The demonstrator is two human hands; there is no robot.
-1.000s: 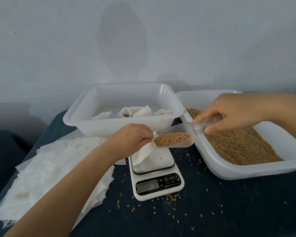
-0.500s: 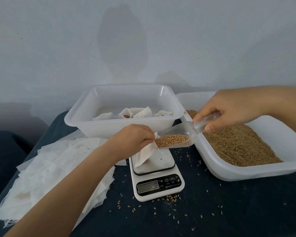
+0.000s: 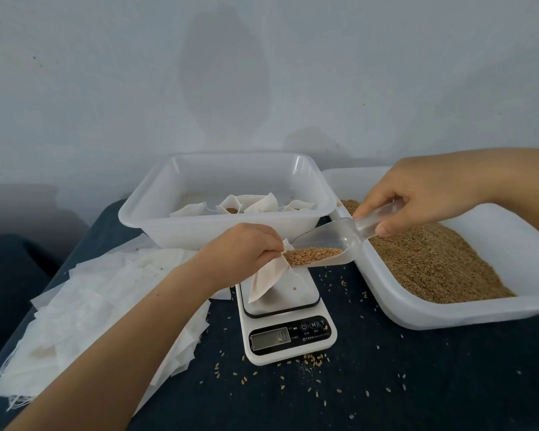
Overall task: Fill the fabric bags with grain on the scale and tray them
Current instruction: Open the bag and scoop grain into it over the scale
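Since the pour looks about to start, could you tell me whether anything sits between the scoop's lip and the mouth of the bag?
Nothing visible does. The scoop already meets the mouth of the fabric bag, which the left hand pinches open above the scale.

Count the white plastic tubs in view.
2. Tub with filled bags sits behind the scale; tub of grain sits right of it. The right tub runs past the frame edge.
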